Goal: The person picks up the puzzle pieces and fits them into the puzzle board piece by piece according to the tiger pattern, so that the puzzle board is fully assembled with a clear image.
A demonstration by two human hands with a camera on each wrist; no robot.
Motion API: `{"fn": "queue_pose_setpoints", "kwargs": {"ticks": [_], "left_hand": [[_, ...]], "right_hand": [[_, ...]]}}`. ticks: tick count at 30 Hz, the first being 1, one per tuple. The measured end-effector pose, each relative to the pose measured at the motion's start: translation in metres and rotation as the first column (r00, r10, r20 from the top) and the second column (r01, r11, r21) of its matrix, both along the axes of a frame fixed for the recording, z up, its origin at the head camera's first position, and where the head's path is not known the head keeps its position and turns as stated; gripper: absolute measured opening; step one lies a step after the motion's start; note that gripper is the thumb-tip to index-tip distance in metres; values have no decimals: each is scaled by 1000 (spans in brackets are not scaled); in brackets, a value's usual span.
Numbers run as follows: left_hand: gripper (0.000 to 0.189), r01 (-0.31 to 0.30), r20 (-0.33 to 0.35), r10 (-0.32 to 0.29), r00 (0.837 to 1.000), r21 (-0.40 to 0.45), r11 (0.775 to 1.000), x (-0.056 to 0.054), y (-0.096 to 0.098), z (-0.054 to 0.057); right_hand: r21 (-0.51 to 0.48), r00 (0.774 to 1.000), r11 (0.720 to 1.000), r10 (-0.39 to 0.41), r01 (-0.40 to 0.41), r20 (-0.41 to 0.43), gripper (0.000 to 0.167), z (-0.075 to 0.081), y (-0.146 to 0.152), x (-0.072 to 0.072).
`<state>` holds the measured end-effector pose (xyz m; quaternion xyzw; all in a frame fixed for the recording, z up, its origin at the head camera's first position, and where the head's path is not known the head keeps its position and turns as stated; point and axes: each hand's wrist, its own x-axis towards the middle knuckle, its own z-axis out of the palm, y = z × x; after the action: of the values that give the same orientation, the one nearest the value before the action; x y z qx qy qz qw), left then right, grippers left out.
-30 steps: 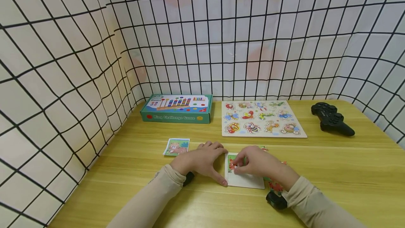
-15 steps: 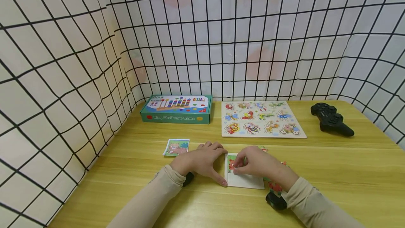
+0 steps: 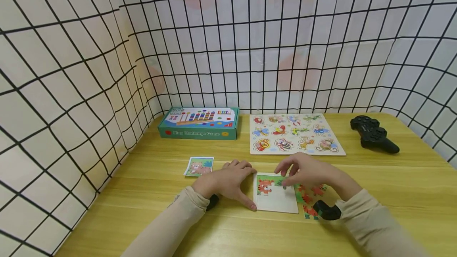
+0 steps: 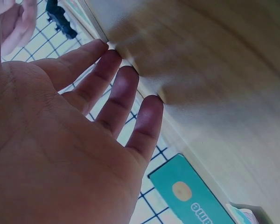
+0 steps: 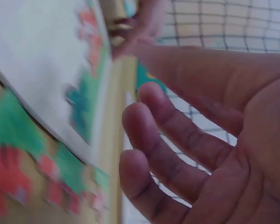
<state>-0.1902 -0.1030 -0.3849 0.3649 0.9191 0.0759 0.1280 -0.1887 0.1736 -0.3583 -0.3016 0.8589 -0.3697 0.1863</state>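
A white puzzle board lies in front of me. An orange tiger-face puzzle piece and green pieces fill part of its upper area. My left hand is at the board's left edge, thumb at the lower corner and fingers at the upper one. Over the board's upper right part is my right hand, its fingers apart; the right wrist view shows nothing between them. Loose tiger puzzle pieces lie right of the board, partly hidden by the right wrist.
A tiger picture card lies left of the board. Farther back are a green ring game box, a wooden insect puzzle and a black game controller. Black-lined white cloth walls surround the table.
My right hand has let go of the tiger-face piece, lifted and moved right and back, uncovering the filled part of the board and the loose pieces. The left hand has stayed put.
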Motion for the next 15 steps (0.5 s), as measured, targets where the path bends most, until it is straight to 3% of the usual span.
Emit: {"fn": "queue_pose_setpoints", "kwargs": {"ticks": [8, 15], "left_hand": [[104, 5, -3, -5, 1000, -4, 1000, 0, -1, 0], [103, 6, -2, -6, 1000, -6, 1000, 0, -1, 1]], "right_hand": [[38, 998, 999, -35, 37, -48, 38, 23, 29, -1], [91, 997, 993, -77, 80, -29, 50, 28, 49, -3]]}}
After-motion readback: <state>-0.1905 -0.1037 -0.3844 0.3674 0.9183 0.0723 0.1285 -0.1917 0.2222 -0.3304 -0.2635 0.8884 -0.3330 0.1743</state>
